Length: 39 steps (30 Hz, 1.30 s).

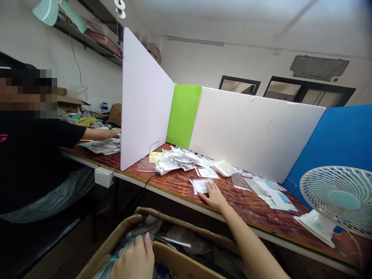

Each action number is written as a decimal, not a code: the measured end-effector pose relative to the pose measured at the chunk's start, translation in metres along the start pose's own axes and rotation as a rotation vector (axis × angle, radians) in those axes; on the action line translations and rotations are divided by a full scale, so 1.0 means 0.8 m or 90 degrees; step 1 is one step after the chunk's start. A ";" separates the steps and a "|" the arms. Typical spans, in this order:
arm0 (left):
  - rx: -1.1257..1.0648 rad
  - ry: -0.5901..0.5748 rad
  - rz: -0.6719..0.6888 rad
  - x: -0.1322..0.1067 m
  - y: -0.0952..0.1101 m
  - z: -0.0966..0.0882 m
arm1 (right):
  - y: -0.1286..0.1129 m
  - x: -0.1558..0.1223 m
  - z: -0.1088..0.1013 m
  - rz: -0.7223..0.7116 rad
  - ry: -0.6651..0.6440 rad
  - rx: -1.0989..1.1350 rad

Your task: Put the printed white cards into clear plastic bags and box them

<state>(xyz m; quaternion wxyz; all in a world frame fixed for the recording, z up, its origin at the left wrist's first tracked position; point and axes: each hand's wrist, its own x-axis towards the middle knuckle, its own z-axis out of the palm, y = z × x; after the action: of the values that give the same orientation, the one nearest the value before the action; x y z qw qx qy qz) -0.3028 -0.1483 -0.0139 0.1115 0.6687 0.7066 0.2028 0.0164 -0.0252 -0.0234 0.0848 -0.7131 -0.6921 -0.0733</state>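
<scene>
My right hand (215,197) lies on the near part of the wooden table, its fingers touching a small clear plastic packet (201,186) with white contents. Its thumb is spread away from the fingers. Low in the view, my left hand (135,259) is over an open cardboard box (171,255), with its fingers curled; whatever they may hold is hidden. Inside the box are plastic bags (177,236) and bluish wrapping. Behind my right hand lies a heap of similar packets (180,157), beside a whitish stack (223,168).
White (148,100), green (184,116) and blue (334,135) panels border the table (241,205). A fan (343,199) stands at the right, near flat bags (274,193). A white power strip (159,170) trails a cable. Another person (37,162) sits left, reaching toward papers.
</scene>
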 end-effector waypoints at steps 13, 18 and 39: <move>-0.279 0.180 0.079 0.000 -0.008 0.028 | -0.031 -0.098 -0.068 0.010 0.087 0.246; -0.850 -0.001 0.121 -0.004 0.005 0.026 | -0.096 -0.153 -0.096 -0.030 0.104 0.486; -0.946 -0.383 0.090 -0.038 0.036 0.011 | -0.176 -0.244 -0.090 -0.150 0.280 0.364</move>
<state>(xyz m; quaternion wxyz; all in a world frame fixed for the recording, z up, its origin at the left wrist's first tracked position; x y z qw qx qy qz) -0.2705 -0.1769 -0.0127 0.6998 0.4889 0.2825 0.4376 -0.1294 -0.2277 0.0061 0.4179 -0.5434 -0.7271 -0.0373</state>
